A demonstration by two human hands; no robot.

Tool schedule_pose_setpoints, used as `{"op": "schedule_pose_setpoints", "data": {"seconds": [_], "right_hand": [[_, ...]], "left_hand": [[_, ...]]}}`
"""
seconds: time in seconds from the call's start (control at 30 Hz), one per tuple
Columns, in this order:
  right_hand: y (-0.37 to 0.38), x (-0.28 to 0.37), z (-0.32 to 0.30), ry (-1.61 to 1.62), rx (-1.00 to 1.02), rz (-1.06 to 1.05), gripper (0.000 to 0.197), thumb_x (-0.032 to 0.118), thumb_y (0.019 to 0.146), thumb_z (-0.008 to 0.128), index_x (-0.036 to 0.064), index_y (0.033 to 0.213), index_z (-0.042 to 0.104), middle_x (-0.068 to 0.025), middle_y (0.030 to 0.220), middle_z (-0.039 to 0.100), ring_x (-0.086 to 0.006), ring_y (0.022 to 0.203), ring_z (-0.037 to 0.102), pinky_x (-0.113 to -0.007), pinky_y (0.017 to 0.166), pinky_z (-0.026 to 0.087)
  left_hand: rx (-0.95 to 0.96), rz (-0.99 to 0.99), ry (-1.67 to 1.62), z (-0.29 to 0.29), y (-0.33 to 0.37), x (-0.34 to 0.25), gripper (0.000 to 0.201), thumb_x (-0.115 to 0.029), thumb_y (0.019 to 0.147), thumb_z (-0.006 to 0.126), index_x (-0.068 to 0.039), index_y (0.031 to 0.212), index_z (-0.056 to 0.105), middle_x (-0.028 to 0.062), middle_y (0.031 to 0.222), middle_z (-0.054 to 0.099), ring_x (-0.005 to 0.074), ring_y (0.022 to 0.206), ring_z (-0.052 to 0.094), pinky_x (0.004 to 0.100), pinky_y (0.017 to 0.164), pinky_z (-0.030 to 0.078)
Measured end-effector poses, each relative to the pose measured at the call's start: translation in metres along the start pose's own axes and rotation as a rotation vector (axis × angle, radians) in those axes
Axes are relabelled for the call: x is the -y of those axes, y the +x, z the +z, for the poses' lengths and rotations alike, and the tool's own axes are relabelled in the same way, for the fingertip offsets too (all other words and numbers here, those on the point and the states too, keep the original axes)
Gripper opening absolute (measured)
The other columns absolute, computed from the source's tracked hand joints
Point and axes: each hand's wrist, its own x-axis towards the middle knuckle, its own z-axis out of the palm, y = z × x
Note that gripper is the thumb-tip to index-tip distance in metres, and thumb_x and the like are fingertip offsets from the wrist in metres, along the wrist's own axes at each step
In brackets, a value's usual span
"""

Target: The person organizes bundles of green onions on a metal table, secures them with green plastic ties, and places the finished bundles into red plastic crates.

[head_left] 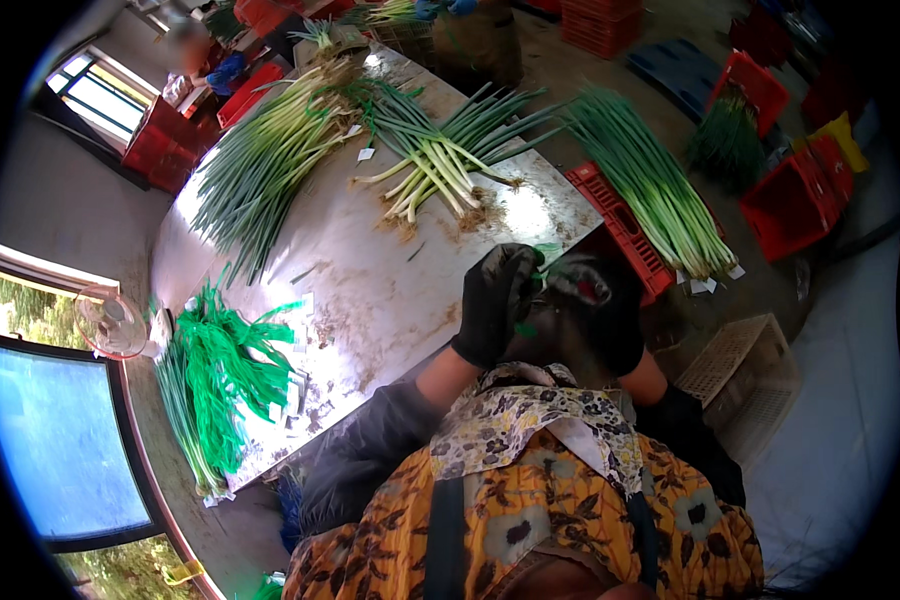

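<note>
Green strip (547,255), a small piece of plastic, lies between the person's two gloved hands, directly at the fingertips of the left hand (495,305) and just left of the right hand (605,308). The left hand is curled, its fingertips pinching the strip; the right hand is blurred and partly dark, so I cannot tell whether it grips anything. Counted from the left: one fan (112,322) by the window; one long bunch of scallions (177,405) at the table's left end, partly under one loose pile of green plastic ribbons (225,350); one large heap of scallions (270,165), its stalks too many to count; two smaller bunches of scallions (435,160) crossing each other, roots toward the person; one thick bunch of scallions (650,180) on one red crate (622,230) beyond the table; and one pale crate (740,365) at lower right. As for edges and room, bare tabletop (370,270) stretches between the ribbons and the crossed bunches, left of the hands; the table's near edge slants up from lower left and passes close to the left hand; the table's right corner lies just beyond the hands, with the red crate near the right hand.
</note>
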Motion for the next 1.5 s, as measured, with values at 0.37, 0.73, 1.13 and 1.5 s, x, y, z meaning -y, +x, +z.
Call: {"op": "schedule_pose_setpoints", "data": {"seconds": [0.37,0.73,1.13,1.5], "right_hand": [[-0.045,-0.071,0.035,0.445,0.524,0.534,0.036,0.016,0.081,0.068,0.0002,0.112,0.060,-0.0110,0.107,0.064,-0.0178,0.095,0.061,-0.031,0.084,0.049],[0.007,-0.031,0.050,0.649,0.350,0.660,0.015,0.007,0.083,0.061,-0.0021,0.094,0.067,-0.0070,0.090,0.068,-0.0109,0.084,0.063,-0.027,0.076,0.049],[0.001,-0.047,0.065,0.809,0.061,0.806,0.017,0.003,0.080,0.061,-0.0027,0.095,0.065,-0.0051,0.084,0.066,-0.0115,0.076,0.062,-0.025,0.070,0.049],[-0.035,-0.078,0.030,0.532,-0.042,0.778,0.009,0.007,0.085,0.062,0.0017,0.091,0.065,-0.0049,0.076,0.062,-0.0148,0.074,0.062,-0.027,0.068,0.048]], "left_hand": [[-0.055,0.232,0.208,-0.028,0.010,0.027,0.012,-0.014,0.091,0.051,-0.003,0.091,0.057,0.0066,0.068,0.053,0.0163,0.058,0.054,0.0293,0.055,0.044],[0.049,0.446,0.490,-0.053,0.020,0.045,0.006,-0.011,0.084,0.058,-0.006,0.088,0.058,0.0144,0.077,0.062,0.0345,0.068,0.061,0.0361,0.058,0.046],[0.431,-0.287,-0.192,-0.072,0.023,0.054,0.015,-0.014,0.084,0.064,0.000,0.090,0.060,0.0035,0.073,0.059,0.0094,0.065,0.054,0.0269,0.058,0.045],[0.350,0.170,-0.021,-0.072,0.015,0.078,0.009,-0.004,0.090,0.049,-0.004,0.092,0.058,0.0016,0.081,0.054,0.0131,0.076,0.051,0.0263,0.066,0.043]]}}
